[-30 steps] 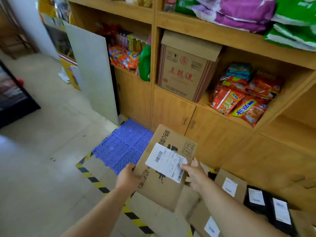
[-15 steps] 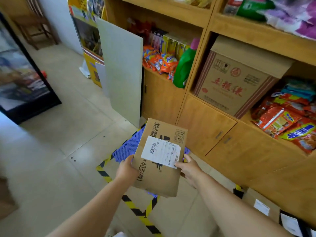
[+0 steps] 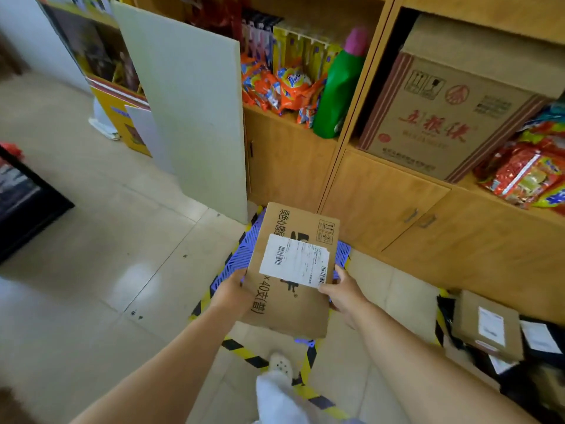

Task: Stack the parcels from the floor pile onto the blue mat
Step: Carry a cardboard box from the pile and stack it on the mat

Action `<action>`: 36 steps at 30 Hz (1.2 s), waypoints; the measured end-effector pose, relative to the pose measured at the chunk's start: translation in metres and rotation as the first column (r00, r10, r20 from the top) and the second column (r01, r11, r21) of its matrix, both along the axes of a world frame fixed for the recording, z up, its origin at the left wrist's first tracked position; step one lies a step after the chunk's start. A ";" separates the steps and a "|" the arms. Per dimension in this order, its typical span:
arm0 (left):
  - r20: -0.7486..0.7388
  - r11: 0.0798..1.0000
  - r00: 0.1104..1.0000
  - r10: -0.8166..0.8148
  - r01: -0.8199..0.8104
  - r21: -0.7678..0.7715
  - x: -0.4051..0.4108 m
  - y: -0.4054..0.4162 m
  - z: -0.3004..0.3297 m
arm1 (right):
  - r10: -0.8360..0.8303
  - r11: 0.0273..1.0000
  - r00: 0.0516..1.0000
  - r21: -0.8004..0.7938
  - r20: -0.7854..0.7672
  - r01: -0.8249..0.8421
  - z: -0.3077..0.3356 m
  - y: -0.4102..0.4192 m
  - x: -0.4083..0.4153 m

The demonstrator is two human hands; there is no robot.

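Flat brown cardboard parcel with a white shipping label [image 3: 290,270], held above the blue perforated plastic mat [image 3: 341,252], which shows only at the parcel's 9 and 3 o'clock edges. The left hand [image 3: 234,293] grips the parcel's left edge, fingers curled beneath; the right hand [image 3: 344,293] grips the right edge, thumb on the label's corner. A second ago the parcel hung over the floor pile with the mat well apart at 10 o'clock; it has since been carried across and now covers the mat, so transport is judged nearly complete and only lowering remains. Remaining brown and black labelled parcels [image 3: 489,332] lie at 4 o'clock. Wooden shelving cabinet [image 3: 382,206] stands at 12 o'clock; yellow-black hazard tape [image 3: 244,351] borders the mat.
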State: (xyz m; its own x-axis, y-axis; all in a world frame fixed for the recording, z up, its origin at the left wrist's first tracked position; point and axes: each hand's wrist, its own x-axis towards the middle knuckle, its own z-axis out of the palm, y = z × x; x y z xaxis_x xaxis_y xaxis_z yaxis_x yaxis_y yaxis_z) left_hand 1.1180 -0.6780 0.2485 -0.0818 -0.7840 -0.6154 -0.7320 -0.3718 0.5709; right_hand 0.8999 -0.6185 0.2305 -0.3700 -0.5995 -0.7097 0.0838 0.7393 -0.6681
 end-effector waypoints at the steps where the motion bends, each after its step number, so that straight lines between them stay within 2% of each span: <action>1: 0.015 0.999 0.999 -0.040 0.040 0.008 -0.003 -0.012 -0.005 | -0.015 1.000 1.000 0.018 -0.005 0.015 -0.005 -0.009 -0.003; 7: 0.046 0.995 0.995 -0.093 0.092 0.025 -0.017 -0.087 -0.039 | -0.062 0.992 0.996 0.112 0.057 0.055 -0.037 -0.074 -0.016; 13: 0.007 0.997 1.000 -0.010 0.009 0.079 -0.019 -0.164 -0.065 | -0.053 0.989 0.999 0.139 0.012 0.050 -0.054 -0.144 -0.013; 16: -0.061 0.989 0.997 0.043 -0.034 0.142 -0.023 -0.201 -0.077 | -0.060 0.989 0.998 0.140 0.027 0.055 -0.073 -0.180 -0.012; 19: -0.051 0.988 0.999 0.008 0.000 0.156 -0.022 -0.226 -0.094 | -0.064 0.989 0.998 0.134 0.025 0.060 -0.085 -0.207 -0.011; 26: -0.053 0.956 0.976 -0.211 0.218 0.197 -0.022 -0.295 -0.161 | -0.193 0.954 0.976 0.211 -0.104 0.211 -0.149 -0.275 0.000; 32: -0.032 0.937 0.965 -0.260 0.260 0.231 -0.028 -0.336 -0.255 | -0.198 0.946 0.973 0.234 -0.122 0.222 -0.224 -0.311 0.003; 36: -0.019 0.943 0.975 -0.220 0.218 0.250 -0.041 -0.347 -0.328 | -0.191 0.945 0.978 0.256 -0.083 0.206 -0.294 -0.328 -0.001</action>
State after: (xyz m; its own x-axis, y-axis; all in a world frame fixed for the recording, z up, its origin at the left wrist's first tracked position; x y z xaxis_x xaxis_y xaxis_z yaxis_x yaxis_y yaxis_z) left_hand 1.0769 -1.0247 -0.0795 -0.2276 -0.5691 -0.7901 -0.8162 -0.3310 0.4736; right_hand 0.8993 -0.9465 -0.0636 -0.5062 -0.3060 -0.8063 0.2146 0.8608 -0.4614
